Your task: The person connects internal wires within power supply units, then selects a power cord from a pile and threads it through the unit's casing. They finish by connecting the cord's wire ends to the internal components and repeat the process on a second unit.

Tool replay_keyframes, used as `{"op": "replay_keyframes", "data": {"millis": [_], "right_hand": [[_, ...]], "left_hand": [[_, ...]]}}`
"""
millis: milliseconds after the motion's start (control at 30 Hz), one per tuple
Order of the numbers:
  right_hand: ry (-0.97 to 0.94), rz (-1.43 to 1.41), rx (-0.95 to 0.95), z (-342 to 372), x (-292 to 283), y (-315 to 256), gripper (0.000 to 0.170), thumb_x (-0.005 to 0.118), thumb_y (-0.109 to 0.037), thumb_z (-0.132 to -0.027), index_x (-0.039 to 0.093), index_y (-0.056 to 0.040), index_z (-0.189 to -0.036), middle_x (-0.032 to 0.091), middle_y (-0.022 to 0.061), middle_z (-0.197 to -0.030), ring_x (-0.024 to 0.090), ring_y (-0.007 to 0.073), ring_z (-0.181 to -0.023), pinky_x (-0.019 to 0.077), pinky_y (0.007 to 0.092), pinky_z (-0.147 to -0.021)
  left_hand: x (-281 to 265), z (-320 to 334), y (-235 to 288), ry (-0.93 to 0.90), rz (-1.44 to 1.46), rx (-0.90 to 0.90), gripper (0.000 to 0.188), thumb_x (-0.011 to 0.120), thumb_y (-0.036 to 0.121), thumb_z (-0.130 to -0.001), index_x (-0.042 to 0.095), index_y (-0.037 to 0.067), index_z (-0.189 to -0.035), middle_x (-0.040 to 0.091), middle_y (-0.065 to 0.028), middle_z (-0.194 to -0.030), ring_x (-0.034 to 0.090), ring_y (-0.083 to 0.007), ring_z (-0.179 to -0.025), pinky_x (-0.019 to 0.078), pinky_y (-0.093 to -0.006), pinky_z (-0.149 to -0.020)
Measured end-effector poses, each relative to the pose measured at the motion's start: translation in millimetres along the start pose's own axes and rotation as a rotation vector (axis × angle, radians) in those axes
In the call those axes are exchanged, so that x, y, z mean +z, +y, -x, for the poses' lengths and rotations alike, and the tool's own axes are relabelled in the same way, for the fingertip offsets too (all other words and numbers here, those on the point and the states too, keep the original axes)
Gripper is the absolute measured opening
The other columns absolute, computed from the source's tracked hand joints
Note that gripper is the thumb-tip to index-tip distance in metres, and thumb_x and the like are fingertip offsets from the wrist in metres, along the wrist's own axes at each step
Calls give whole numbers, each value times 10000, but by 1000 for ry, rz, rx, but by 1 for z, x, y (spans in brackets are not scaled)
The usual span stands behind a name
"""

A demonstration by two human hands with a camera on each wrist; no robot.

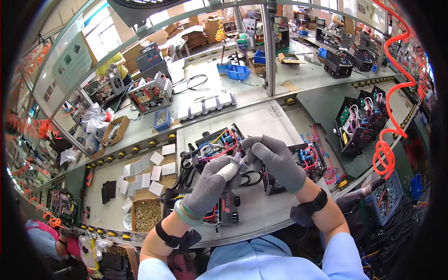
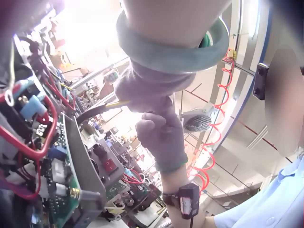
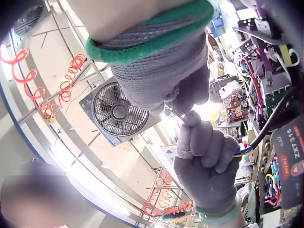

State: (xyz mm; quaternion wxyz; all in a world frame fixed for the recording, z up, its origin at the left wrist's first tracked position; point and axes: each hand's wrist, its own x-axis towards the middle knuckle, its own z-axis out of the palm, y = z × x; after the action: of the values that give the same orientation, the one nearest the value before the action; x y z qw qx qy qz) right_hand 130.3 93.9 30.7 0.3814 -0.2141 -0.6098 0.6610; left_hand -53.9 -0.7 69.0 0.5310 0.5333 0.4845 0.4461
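Note:
My gloved left hand [image 1: 205,186] grips a black cable [image 3: 271,124], whose blue and yellow wires [image 3: 244,152] enter the fist in the right wrist view. White wrapping covers one of its fingertips. Facing it, my gloved right hand [image 1: 280,161] has curled fingers, their tips meeting the left fingertips. A small pale, clear-looking piece [image 1: 238,159] shows between the hands; I cannot tell exactly what the right fingers pinch. Below the hands lie open welding machine units: one behind [image 1: 219,142], one with a black and red front panel [image 1: 227,205], and one at the right [image 1: 308,158].
Left on the bench are white blocks [image 1: 156,172] and a box of brass-coloured parts [image 1: 146,214]. More open units [image 1: 361,121] stand at the right, near a hanging red coiled hose [image 1: 385,151]. A blue bin of small parts [image 1: 387,198] sits at the lower right.

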Motion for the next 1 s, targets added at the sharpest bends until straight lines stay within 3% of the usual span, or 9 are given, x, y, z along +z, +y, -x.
{"op": "replay_keyframes", "data": {"millis": [33,233,400,467,500,600,833,933,1000], "right_hand": [[25,-21,-23,1,0,5,281,549,-172,-1013,641,9,-1208,656,10,-926,575,49,-767,504,224,-733],[-138,-53,-58,-2,16,-8,262,558,-138,-982,659,39,-1146,677,58,-1010,633,119,-867,532,272,-792],[-248,80,-3,-9,15,-9,237,601,-182,-971,709,17,-1041,661,19,-851,598,73,-811,519,253,-755],[-209,55,88,-8,15,-9,240,618,-204,-963,714,7,-1023,650,8,-820,582,63,-780,505,239,-721],[-168,30,175,-7,15,-9,245,634,-226,-954,720,-2,-1004,640,-3,-789,566,53,-750,492,226,-688],[-131,11,147,-4,18,3,253,644,-254,-950,720,-19,-1006,634,-19,-806,532,36,-675,458,199,-616],[28,-32,50,5,25,10,238,615,-232,-968,698,-11,-995,657,0,-833,576,48,-701,471,197,-636],[124,-26,4,9,30,13,196,621,-179,-974,701,-8,-1025,658,3,-841,589,52,-712,486,205,-649],[145,-26,-39,14,33,16,168,636,-139,-964,705,-5,-1038,675,16,-856,620,69,-734,511,229,-661]], "left_hand": [[0,3,1,-9,45,-117,275,475,286,-1019,634,67,-1067,499,59,-709,366,-21,-577,311,-200,-544],[-3,8,3,-14,174,-206,246,478,231,-1029,637,48,-1068,574,23,-762,490,-34,-655,386,-197,-575],[-19,8,-10,-121,201,-262,219,543,213,-1002,631,28,-1081,590,19,-788,543,-65,-698,445,-225,-621],[-9,6,-25,-72,-185,218,190,617,181,-947,609,10,-1030,620,-23,-742,627,-167,-640,490,-293,-580],[-5,7,-28,-74,-182,215,190,617,181,-947,609,10,-1030,620,-23,-742,627,-167,-640,490,-293,-580],[1,8,-29,268,-980,476,153,657,155,-894,555,47,-929,636,-157,-696,641,-370,-573,488,-442,-490],[1,2,-35,312,-780,552,107,607,137,-953,589,40,-996,644,-145,-712,653,-328,-585,498,-404,-521],[-9,-2,-29,195,-453,294,149,585,128,-992,644,-1,-945,642,-93,-740,562,-110,-656,474,-289,-624],[-13,-3,-27,127,-310,179,151,583,129,-996,653,1,-958,640,-48,-753,545,-86,-681,471,-280,-637]]}}
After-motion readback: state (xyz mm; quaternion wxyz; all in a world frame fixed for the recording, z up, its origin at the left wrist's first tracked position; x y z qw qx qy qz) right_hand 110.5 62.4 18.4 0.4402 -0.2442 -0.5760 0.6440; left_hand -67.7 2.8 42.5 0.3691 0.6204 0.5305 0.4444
